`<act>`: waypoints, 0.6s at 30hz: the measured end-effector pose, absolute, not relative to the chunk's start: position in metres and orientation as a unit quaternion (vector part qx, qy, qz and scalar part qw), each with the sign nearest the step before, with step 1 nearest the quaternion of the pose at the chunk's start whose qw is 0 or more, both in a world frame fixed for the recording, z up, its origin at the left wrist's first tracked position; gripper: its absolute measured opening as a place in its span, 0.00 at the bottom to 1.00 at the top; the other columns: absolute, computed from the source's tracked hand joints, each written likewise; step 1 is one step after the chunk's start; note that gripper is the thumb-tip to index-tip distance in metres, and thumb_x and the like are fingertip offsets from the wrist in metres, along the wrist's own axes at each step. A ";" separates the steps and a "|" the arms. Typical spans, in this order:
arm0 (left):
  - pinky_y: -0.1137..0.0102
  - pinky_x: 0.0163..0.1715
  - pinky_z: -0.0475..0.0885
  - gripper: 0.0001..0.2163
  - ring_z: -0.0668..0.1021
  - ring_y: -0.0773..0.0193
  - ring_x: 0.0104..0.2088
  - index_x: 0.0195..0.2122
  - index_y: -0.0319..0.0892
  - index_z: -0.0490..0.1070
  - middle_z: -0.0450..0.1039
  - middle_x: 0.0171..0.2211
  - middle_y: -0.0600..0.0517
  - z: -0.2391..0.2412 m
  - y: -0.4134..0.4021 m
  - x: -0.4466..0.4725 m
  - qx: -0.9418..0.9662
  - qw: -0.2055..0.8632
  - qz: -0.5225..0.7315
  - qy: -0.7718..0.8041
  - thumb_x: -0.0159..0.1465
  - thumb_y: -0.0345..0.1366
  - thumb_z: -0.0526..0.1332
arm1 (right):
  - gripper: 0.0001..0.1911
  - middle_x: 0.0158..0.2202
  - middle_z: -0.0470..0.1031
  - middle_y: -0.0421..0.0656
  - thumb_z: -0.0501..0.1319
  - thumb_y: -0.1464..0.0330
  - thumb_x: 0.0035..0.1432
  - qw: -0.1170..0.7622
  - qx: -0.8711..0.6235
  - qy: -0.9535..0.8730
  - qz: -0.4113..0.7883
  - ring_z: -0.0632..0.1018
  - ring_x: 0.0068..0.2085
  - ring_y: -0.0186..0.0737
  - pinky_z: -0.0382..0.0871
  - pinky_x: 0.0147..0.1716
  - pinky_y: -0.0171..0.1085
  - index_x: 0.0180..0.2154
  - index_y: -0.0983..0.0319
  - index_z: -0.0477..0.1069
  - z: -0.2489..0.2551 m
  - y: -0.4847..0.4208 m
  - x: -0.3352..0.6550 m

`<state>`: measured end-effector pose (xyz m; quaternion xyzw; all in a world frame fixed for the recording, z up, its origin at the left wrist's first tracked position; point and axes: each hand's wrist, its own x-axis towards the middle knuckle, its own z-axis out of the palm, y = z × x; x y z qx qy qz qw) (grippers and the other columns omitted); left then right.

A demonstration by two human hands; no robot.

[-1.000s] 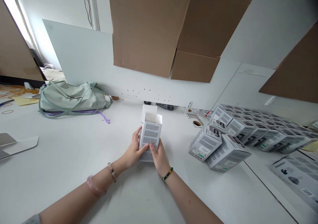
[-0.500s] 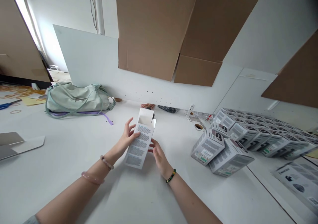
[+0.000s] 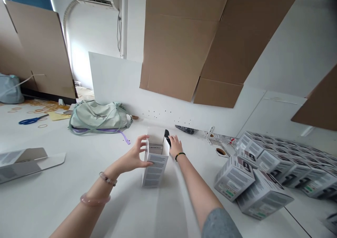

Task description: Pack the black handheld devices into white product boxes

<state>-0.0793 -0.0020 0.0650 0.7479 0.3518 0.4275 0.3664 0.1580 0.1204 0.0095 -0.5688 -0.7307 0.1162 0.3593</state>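
An upright white carton (image 3: 154,173) with printed grey text panels stands on the table in front of me, its top open. Inside it shows a grey piece with lettering (image 3: 156,147). My left hand (image 3: 135,155) grips the carton at its upper left, thumb across the front and fingers at the side. By the carton's upper right edge is my right hand (image 3: 175,147), fingers stretched forward and apart, touching or close to a black piece (image 3: 166,136). Whether that piece belongs to the carton I cannot tell.
Closed printed boxes (image 3: 273,157) stand in rows at the right, with two nearer boxes (image 3: 234,178) in front. A pale green bag (image 3: 100,115), blue scissors (image 3: 31,120) and an open carton (image 3: 28,162) lie at the left. A tape roll (image 3: 221,152) lies farther back.
The carton has gone from tilted to upright, its open top now facing me. My right hand has moved from its lower side up to the top right edge. The view has shifted.
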 end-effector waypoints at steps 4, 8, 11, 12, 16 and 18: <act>0.46 0.57 0.68 0.38 0.67 0.49 0.59 0.57 0.57 0.51 0.51 0.61 0.47 0.064 0.000 -0.079 0.733 0.374 0.443 0.356 0.51 0.34 0.73 | 0.13 0.50 0.74 0.46 0.61 0.64 0.65 0.385 -0.525 -0.752 0.100 0.77 0.48 0.44 0.73 0.48 0.49 0.48 0.63 0.71 0.016 0.123 0.156; 0.49 0.53 0.71 0.39 0.69 0.50 0.57 0.58 0.58 0.48 0.51 0.61 0.46 0.064 0.001 -0.080 0.718 0.391 0.449 0.359 0.52 0.35 0.73 | 0.14 0.44 0.74 0.46 0.60 0.60 0.63 0.502 -0.469 -0.725 0.054 0.76 0.45 0.44 0.73 0.46 0.48 0.45 0.63 0.70 0.048 0.100 0.168; 0.50 0.52 0.72 0.39 0.69 0.50 0.57 0.59 0.59 0.48 0.51 0.62 0.46 0.063 -0.001 -0.078 0.730 0.383 0.442 0.353 0.54 0.36 0.72 | 0.18 0.48 0.69 0.49 0.48 0.57 0.67 0.616 -0.430 -0.660 -0.006 0.72 0.51 0.49 0.67 0.52 0.53 0.49 0.60 0.65 0.093 0.065 0.185; 0.50 0.52 0.72 0.39 0.70 0.50 0.57 0.60 0.59 0.48 0.51 0.62 0.46 0.062 -0.002 -0.077 0.736 0.378 0.439 0.349 0.54 0.36 0.72 | 0.19 0.50 0.67 0.49 0.44 0.58 0.68 0.649 -0.416 -0.637 -0.025 0.70 0.53 0.49 0.65 0.54 0.54 0.52 0.59 0.61 0.108 0.051 0.190; 0.47 0.54 0.71 0.40 0.69 0.47 0.57 0.62 0.60 0.48 0.53 0.62 0.45 0.057 -0.007 -0.064 0.757 0.361 0.439 0.322 0.55 0.36 0.72 | 0.19 0.49 0.66 0.47 0.40 0.58 0.68 0.731 -0.328 -0.595 -0.062 0.71 0.51 0.48 0.66 0.50 0.50 0.53 0.56 0.59 0.151 -0.008 0.186; 0.47 0.55 0.70 0.40 0.68 0.47 0.59 0.62 0.60 0.47 0.52 0.62 0.45 0.053 -0.009 -0.055 0.765 0.359 0.442 0.302 0.55 0.35 0.72 | 0.16 0.47 0.68 0.46 0.45 0.58 0.67 0.700 -0.313 -0.640 -0.048 0.73 0.47 0.47 0.68 0.47 0.48 0.51 0.57 0.62 0.153 -0.030 0.172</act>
